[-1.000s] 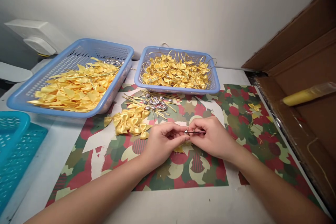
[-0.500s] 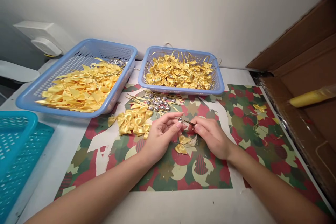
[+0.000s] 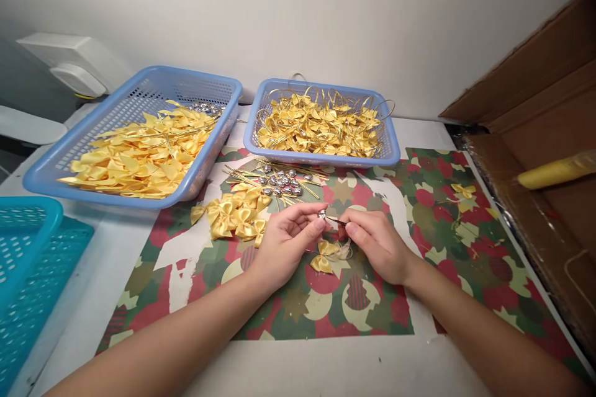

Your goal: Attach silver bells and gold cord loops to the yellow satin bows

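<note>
My left hand (image 3: pixel 286 242) pinches a small silver bead (image 3: pixel 321 214) between thumb and fingers. My right hand (image 3: pixel 375 240) pinches the thin gold cord (image 3: pixel 336 220) that runs into the bead. Both hands hover over the patterned paper mat (image 3: pixel 298 310). One yellow ribbon bow (image 3: pixel 325 255) lies on the mat just below and between the hands. A cluster of yellow bows (image 3: pixel 235 214) lies left of my left hand, with loose silver beads (image 3: pixel 282 183) and gold cords behind it.
A large blue basket (image 3: pixel 135 136) of yellow ribbon pieces stands at the back left, a smaller blue basket (image 3: pixel 321 124) of bows with gold loops behind the hands. A teal basket (image 3: pixel 28 254) is at the left edge, a cardboard box (image 3: pixel 535 136) on the right. A stray bow (image 3: pixel 462 191) lies right.
The hands have shifted slightly up and apart from where they met a second ago, uncovering the single bow on the mat. In the last half second they hardly moved.
</note>
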Demonstrator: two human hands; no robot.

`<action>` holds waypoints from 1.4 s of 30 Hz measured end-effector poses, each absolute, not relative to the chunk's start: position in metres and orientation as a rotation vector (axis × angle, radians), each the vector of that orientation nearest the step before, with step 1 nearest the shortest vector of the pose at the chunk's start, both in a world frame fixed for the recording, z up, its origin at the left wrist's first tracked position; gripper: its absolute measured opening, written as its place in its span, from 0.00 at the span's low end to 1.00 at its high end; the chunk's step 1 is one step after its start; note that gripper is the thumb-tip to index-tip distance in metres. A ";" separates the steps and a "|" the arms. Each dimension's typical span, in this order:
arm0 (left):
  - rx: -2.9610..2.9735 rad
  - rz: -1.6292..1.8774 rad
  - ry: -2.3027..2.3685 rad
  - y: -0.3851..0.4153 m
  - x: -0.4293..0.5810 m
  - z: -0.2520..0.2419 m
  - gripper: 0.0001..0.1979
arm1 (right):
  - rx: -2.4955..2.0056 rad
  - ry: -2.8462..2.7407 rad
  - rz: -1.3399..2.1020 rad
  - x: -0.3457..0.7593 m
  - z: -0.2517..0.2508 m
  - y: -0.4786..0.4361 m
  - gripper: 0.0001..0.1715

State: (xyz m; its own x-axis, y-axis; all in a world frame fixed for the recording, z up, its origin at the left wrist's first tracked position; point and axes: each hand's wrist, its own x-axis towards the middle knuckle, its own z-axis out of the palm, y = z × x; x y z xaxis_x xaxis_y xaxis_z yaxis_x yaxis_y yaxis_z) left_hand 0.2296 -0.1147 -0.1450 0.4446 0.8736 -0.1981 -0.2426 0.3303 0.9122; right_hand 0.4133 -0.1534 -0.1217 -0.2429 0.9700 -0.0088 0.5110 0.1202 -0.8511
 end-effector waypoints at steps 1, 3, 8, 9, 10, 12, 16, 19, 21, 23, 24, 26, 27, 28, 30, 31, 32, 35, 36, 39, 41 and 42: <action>0.956 0.838 0.802 -0.115 0.230 -0.145 0.16 | -1.435 -1.827 1.028 0.413 -0.121 -0.154 0.19; 0.960 0.828 0.814 -0.115 0.230 -0.144 0.16 | -1.438 -1.827 1.028 0.413 -0.121 -0.154 0.19; 0.988 0.829 0.844 -0.116 0.230 -0.141 0.16 | -1.422 -1.832 1.035 0.414 -0.122 -0.152 0.19; 0.989 0.827 0.845 -0.116 0.230 -0.140 0.16 | -1.417 -1.834 1.035 0.414 -0.122 -0.152 0.19; 0.988 0.822 0.844 -0.116 0.230 -0.140 0.16 | -1.412 -1.836 1.036 0.414 -0.122 -0.152 0.19; 0.988 0.814 0.841 -0.116 0.229 -0.140 0.15 | -1.406 -1.839 1.030 0.414 -0.123 -0.153 0.20; 0.993 0.805 0.841 -0.117 0.230 -0.138 0.14 | -1.403 -1.839 1.003 0.414 -0.123 -0.153 0.20; 0.995 0.811 0.855 -0.117 0.230 -0.137 0.15 | -1.405 -1.830 1.004 0.413 -0.123 -0.153 0.19; 1.002 0.828 0.874 -0.117 0.231 -0.136 0.15 | -1.406 -1.822 1.007 0.413 -0.123 -0.153 0.19; 1.012 0.850 0.891 -0.117 0.231 -0.137 0.15 | -1.415 -1.809 1.001 0.412 -0.123 -0.154 0.18; 1.016 0.860 0.897 -0.117 0.231 -0.137 0.15 | -1.430 -1.800 0.996 0.412 -0.123 -0.154 0.17; 1.017 0.874 0.909 -0.118 0.231 -0.138 0.15 | -1.476 -1.784 0.992 0.411 -0.123 -0.155 0.14; 1.014 0.880 0.914 -0.118 0.231 -0.138 0.15 | -1.501 -1.776 0.989 0.411 -0.123 -0.155 0.13; 1.012 0.884 0.917 -0.118 0.231 -0.138 0.15 | -1.524 -1.760 0.974 0.410 -0.122 -0.155 0.11; 1.010 0.885 0.914 -0.118 0.232 -0.138 0.14 | -1.543 -1.712 0.904 0.409 -0.120 -0.155 0.07; 1.014 0.883 0.909 -0.119 0.232 -0.138 0.14 | -1.539 -1.684 0.855 0.408 -0.119 -0.155 0.06; 1.023 0.880 0.900 -0.119 0.233 -0.138 0.13 | -1.532 -1.660 0.806 0.407 -0.117 -0.155 0.05; 1.089 0.867 0.864 -0.122 0.233 -0.140 0.10 | -1.508 -1.643 0.737 0.403 -0.110 -0.156 0.05; 1.123 0.862 0.856 -0.123 0.234 -0.141 0.09 | -1.505 -1.655 0.736 0.402 -0.108 -0.156 0.04; 1.251 0.850 0.853 -0.126 0.233 -0.145 0.08 | -1.501 -1.711 0.772 0.401 -0.104 -0.158 0.03; 1.337 0.848 0.856 -0.128 0.233 -0.147 0.07 | -1.513 -1.752 0.817 0.402 -0.103 -0.158 0.04; 1.373 0.851 0.858 -0.128 0.233 -0.147 0.06 | -1.525 -1.771 0.837 0.404 -0.103 -0.158 0.05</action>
State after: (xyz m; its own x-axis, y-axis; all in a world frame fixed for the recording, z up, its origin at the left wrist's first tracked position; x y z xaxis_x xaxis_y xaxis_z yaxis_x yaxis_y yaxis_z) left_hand 0.2328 -0.1280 -0.1467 0.4521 0.8918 -0.0155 -0.0076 0.0212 0.9997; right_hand 0.4037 -0.1576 -0.1026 -0.1150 0.9912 0.0660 0.5783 0.1208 -0.8069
